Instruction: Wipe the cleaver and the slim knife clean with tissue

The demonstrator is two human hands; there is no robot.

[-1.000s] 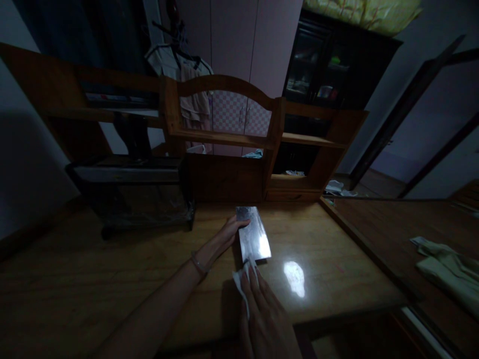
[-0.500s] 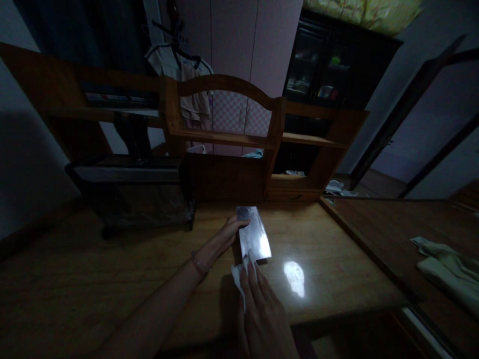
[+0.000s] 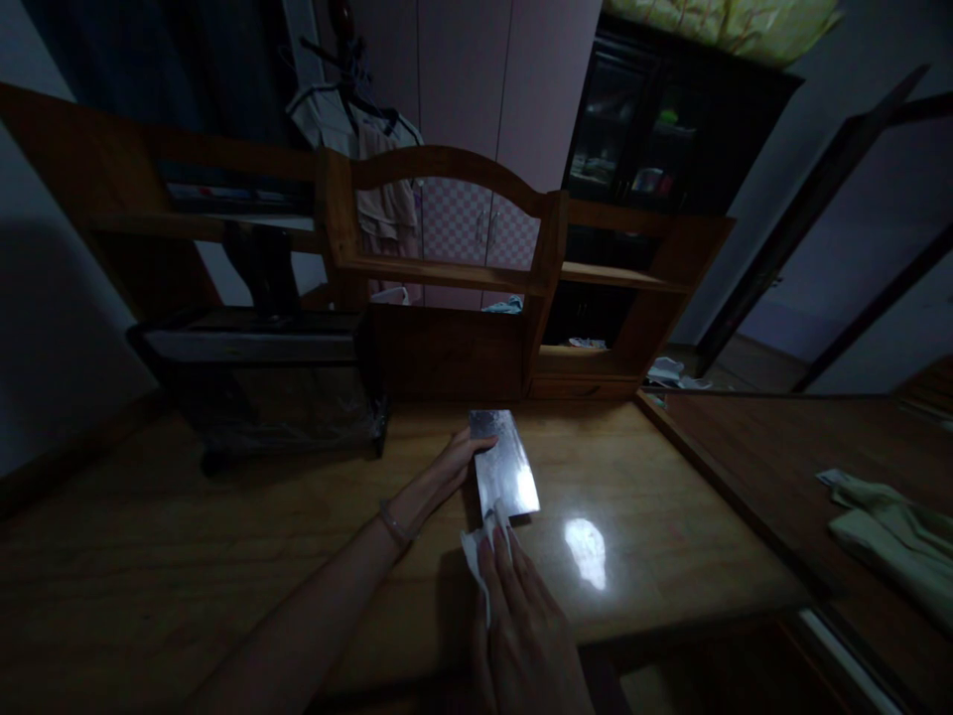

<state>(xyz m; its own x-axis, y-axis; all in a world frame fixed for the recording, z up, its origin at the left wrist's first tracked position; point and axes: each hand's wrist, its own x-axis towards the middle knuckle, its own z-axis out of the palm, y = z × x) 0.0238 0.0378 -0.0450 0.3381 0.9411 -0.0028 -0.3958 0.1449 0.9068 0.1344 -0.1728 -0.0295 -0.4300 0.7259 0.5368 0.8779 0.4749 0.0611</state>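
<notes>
A thin, pale, ring-shaped bracelet (image 3: 394, 523) circles the wrist of the bare left forearm (image 3: 328, 608); the right hand (image 3: 525, 621) has slender fingers (image 3: 506, 564).

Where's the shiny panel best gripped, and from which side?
Likely pinch the shiny panel at its left edge, toward the far end, from the left: it looks thin, and the right hand holds a white wipe at the near edge.

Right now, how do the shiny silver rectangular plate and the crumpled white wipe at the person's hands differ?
The shiny silver rectangular plate reflects light brightly; the crumpled white wipe looks matt.
The plate is flat with straight edges, while the wipe is creased and bunched.
The left hand grips the plate; the right hand has its fingers over the wipe.
Both are pale and hand-held.
</notes>
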